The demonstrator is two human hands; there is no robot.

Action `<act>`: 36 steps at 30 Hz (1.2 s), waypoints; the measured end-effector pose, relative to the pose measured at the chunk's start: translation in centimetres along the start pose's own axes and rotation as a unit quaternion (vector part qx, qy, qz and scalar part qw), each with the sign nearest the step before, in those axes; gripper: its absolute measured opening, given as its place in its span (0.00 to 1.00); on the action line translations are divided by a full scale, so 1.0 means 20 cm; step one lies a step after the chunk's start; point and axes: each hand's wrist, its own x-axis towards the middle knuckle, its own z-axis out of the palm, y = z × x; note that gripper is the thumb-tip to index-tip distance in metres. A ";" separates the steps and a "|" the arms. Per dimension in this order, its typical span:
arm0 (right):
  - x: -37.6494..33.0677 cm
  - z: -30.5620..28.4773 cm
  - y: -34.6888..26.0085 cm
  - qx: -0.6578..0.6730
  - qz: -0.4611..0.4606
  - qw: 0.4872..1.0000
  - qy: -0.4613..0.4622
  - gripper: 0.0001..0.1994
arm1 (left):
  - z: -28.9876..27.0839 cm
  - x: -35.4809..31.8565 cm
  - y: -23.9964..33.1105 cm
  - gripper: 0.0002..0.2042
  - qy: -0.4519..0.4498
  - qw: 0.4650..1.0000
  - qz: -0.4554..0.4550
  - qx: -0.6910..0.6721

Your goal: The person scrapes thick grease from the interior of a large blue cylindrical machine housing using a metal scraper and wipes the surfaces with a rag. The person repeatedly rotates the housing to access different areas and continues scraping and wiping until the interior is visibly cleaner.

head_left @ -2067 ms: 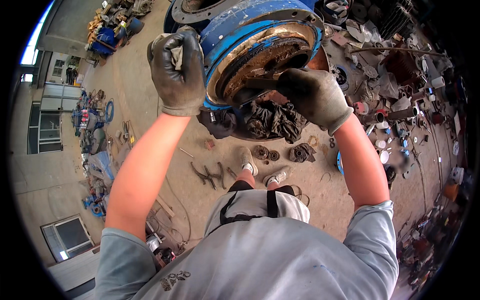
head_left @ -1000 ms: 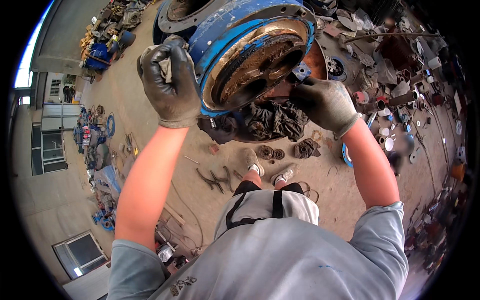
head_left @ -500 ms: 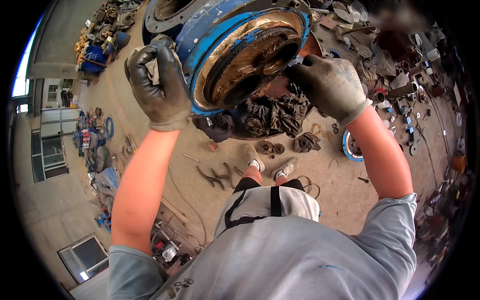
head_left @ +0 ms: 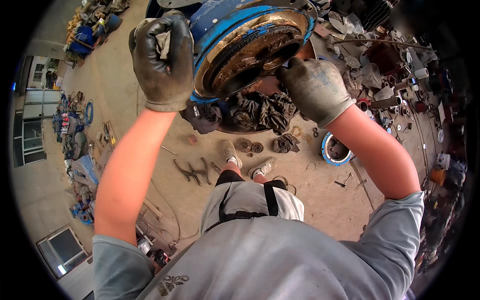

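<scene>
So from my end the left hand (head_left: 162, 62) is closed around a pale crumpled rag (head_left: 162, 45), with a bit of it poking out between curled fingers and thumb. The right hand (head_left: 317, 90) is harder: I see the back of a grubby glove and bent fingers, but the tips are hidden, so I can't tell if it's holding anything.

The big blue housing (head_left: 220, 22) sits between the two grips and reaches above them. Its round, greasy face (head_left: 240, 62) points my way, with two dark holes in it. The right grip is right by the nearer hole; the left one overlaps the housing's left edge, and I can't say whether it's touching.

Just below and between the grips there's a bunched-up dark cloth (head_left: 267, 110), maybe plastic, hard to tell. Lower still, on the floor, I've got a couple of ring-shaped parts (head_left: 257, 147) near the person's shoes (head_left: 232, 154), and a forked metal tool (head_left: 195, 172) below the left grip. Below the right grip, beside that forearm, lies a blue-rimmed flange (head_left: 327, 156). Off to its right is a big scrap pile (head_left: 390, 75).
</scene>
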 end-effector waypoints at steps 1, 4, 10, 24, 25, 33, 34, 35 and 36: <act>0.00 0.02 0.01 -0.009 -0.008 1.000 0.006 0.09 | 0.00 0.01 0.01 0.11 -0.005 1.000 0.004 0.000; -0.02 -0.01 0.04 -0.005 -0.011 0.999 0.032 0.09 | 0.00 0.03 0.04 0.11 -0.008 0.998 0.045 0.043; 0.01 0.11 0.02 -0.019 -0.017 1.000 0.015 0.10 | -0.01 0.05 0.04 0.11 -0.007 0.995 0.054 0.082; 0.00 0.31 0.05 0.096 -0.005 0.994 0.042 0.15 | 0.02 0.00 0.05 0.09 0.003 0.999 0.003 0.033; 0.00 0.35 0.05 0.107 -0.027 0.991 0.081 0.13 | 0.00 0.01 0.04 0.10 -0.001 0.999 0.010 0.049; -0.04 0.39 0.02 0.196 0.006 0.972 0.132 0.05 | -0.01 0.02 0.05 0.08 0.000 0.999 0.012 0.051; -0.04 0.40 0.03 0.191 0.018 0.972 0.135 0.04 | -0.01 0.03 0.04 0.07 -0.008 0.998 0.013 0.059; -0.05 0.41 0.06 0.187 0.031 0.972 0.139 0.04 | -0.01 0.03 0.05 0.07 -0.009 0.998 0.012 0.053; -0.07 0.42 0.10 0.183 0.043 0.972 0.142 0.04 | 0.00 0.03 0.06 0.07 -0.009 0.999 0.011 0.047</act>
